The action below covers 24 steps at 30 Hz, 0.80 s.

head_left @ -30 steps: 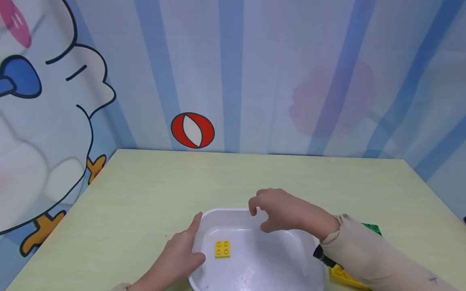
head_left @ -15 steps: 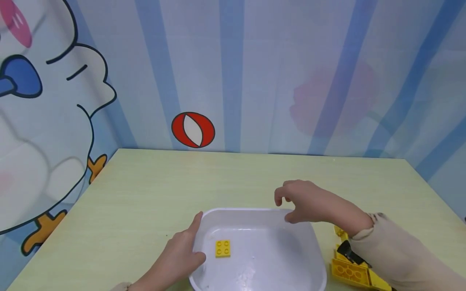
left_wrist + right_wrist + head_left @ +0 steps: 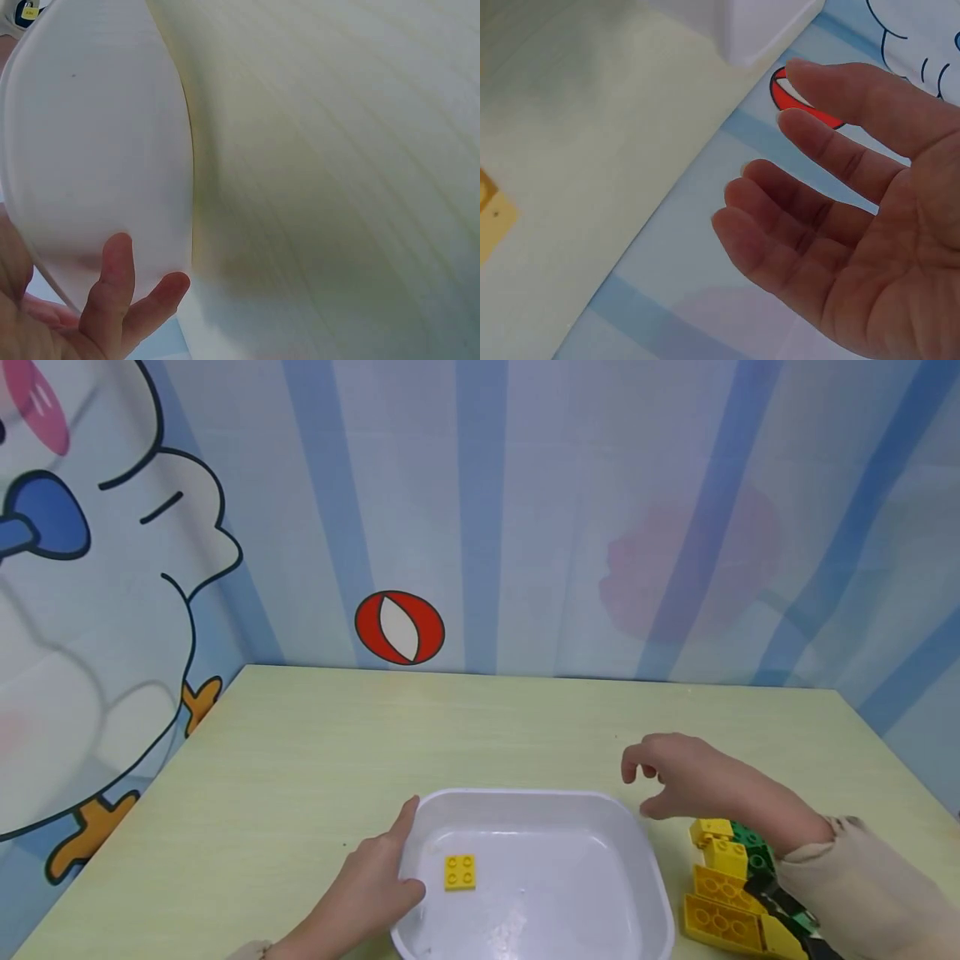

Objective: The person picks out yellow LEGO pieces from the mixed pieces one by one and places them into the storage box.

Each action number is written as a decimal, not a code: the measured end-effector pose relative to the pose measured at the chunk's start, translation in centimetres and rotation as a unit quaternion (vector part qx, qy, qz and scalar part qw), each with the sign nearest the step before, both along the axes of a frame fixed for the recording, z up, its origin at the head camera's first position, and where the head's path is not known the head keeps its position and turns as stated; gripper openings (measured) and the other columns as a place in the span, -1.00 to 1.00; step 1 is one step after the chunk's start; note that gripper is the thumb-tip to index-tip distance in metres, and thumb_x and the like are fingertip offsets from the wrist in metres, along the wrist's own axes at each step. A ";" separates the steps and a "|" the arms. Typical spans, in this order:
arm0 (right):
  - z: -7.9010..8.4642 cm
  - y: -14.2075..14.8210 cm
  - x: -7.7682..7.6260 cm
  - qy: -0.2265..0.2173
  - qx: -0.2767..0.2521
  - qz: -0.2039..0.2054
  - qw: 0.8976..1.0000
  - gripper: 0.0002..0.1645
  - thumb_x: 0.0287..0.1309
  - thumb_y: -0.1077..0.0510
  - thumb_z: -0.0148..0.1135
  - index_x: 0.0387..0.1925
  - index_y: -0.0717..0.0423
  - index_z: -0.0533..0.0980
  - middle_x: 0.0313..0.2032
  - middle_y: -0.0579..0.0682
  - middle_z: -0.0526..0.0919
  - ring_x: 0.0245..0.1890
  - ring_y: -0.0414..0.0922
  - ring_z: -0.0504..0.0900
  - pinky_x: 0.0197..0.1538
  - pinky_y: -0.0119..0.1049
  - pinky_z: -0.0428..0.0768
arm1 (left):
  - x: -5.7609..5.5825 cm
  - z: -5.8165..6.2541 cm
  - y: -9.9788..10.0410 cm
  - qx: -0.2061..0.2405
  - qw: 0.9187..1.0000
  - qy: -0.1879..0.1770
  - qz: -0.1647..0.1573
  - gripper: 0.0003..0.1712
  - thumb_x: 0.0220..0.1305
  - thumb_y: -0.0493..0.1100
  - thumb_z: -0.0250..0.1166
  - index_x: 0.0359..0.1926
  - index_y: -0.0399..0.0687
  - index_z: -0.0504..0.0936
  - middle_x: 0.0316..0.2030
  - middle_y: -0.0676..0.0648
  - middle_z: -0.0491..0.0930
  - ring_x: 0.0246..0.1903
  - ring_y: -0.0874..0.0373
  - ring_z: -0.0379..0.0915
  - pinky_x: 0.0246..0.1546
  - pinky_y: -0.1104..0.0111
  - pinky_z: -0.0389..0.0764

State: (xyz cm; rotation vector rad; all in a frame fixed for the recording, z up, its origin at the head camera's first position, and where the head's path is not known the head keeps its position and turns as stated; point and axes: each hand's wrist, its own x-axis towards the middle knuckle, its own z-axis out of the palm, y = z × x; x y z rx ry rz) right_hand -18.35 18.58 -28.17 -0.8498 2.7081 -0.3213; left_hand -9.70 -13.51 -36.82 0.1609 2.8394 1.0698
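A booth-like setting is suggested: the pale surface is bordered left, far and right by a blue-striped backdrop printed with a cartoon figure.

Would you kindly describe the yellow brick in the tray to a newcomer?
On the pale table is the white tray the left hand holds. In its left half lies a small yellow brick, four studs up; the other bricks sit right of the tray.

The pale green table carries a white tray and (just beside it) yellow and green bricks.
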 end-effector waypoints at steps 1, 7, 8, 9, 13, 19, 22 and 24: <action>-0.1 0.3 0.0 -0.005 -0.001 -0.003 1.000 -0.69 -0.24 0.13 0.34 -0.35 -0.02 0.44 -0.37 -0.10 0.45 -0.35 -0.09 0.38 -0.36 -0.20 0.51 | 0.0 0.0 0.0 -0.002 1.000 0.000 0.000 0.00 -0.25 -0.36 0.21 0.30 -0.27 -0.03 0.01 -0.39 0.45 -0.45 0.10 0.39 -0.61 0.42 0.57; -1.2 1.8 -0.3 -0.025 0.003 -0.010 1.000 -0.72 -0.24 0.16 0.34 -0.40 -0.03 0.44 -0.42 -0.12 0.44 -0.39 -0.09 0.37 -0.38 -0.21 0.50 | 0.0 0.0 -0.1 -0.002 1.000 0.005 -0.002 0.00 -0.26 -0.36 0.20 0.30 -0.28 -0.02 -0.01 -0.39 0.46 -0.46 0.09 0.38 -0.61 0.42 0.57; -1.4 2.1 -0.3 -0.026 0.005 -0.011 1.000 -0.73 -0.24 0.17 0.34 -0.40 -0.03 0.44 -0.42 -0.12 0.44 -0.39 -0.09 0.36 -0.38 -0.20 0.49 | 0.0 0.0 -0.1 -0.001 1.000 0.005 -0.002 -0.01 -0.26 -0.36 0.20 0.30 -0.28 -0.02 -0.01 -0.39 0.46 -0.47 0.09 0.38 -0.62 0.43 0.56; -1.6 2.4 -0.4 -0.027 0.006 -0.010 1.000 -0.73 -0.24 0.17 0.33 -0.41 -0.02 0.44 -0.42 -0.12 0.44 -0.39 -0.08 0.36 -0.39 -0.20 0.49 | 0.0 0.0 -0.1 -0.001 1.000 0.007 -0.002 -0.01 -0.26 -0.37 0.20 0.29 -0.29 -0.02 -0.02 -0.39 0.46 -0.47 0.09 0.37 -0.63 0.43 0.56; -2.5 3.7 -0.9 -0.039 0.010 -0.018 0.999 -0.75 -0.22 0.19 0.32 -0.41 0.00 0.44 -0.42 -0.08 0.43 -0.40 -0.07 0.34 -0.41 -0.18 0.45 | 0.0 -0.1 -0.1 0.005 1.000 0.007 -0.003 0.00 -0.26 -0.37 0.19 0.30 -0.28 -0.03 -0.02 -0.39 0.46 -0.48 0.10 0.38 -0.65 0.44 0.55; -4.1 5.2 -1.1 -0.075 0.002 -0.035 0.997 -0.77 -0.22 0.23 0.29 -0.43 0.03 0.43 -0.47 -0.02 0.39 -0.47 -0.07 0.29 -0.47 -0.18 0.38 | 0.1 -0.2 -0.2 0.013 1.000 0.009 -0.008 0.00 -0.25 -0.37 0.19 0.30 -0.28 -0.04 -0.02 -0.40 0.46 -0.48 0.10 0.39 -0.65 0.45 0.55; -4.8 5.5 -1.2 -0.086 -0.001 -0.044 0.995 -0.77 -0.25 0.25 0.28 -0.45 0.02 0.44 -0.49 -0.01 0.39 -0.50 -0.08 0.30 -0.49 -0.19 0.38 | 0.1 -0.3 -0.3 0.013 1.000 0.016 -0.010 -0.01 -0.25 -0.37 0.18 0.30 -0.29 -0.03 -0.03 -0.41 0.46 -0.49 0.10 0.39 -0.67 0.46 0.54; -5.3 5.5 -1.3 -0.089 -0.003 -0.044 0.995 -0.77 -0.27 0.26 0.28 -0.45 0.03 0.44 -0.51 -0.01 0.39 -0.53 -0.09 0.31 -0.50 -0.20 0.39 | 0.1 -0.3 -0.4 0.015 1.000 0.017 -0.010 -0.01 -0.26 -0.37 0.17 0.30 -0.29 -0.03 -0.03 -0.42 0.46 -0.51 0.10 0.39 -0.68 0.46 0.53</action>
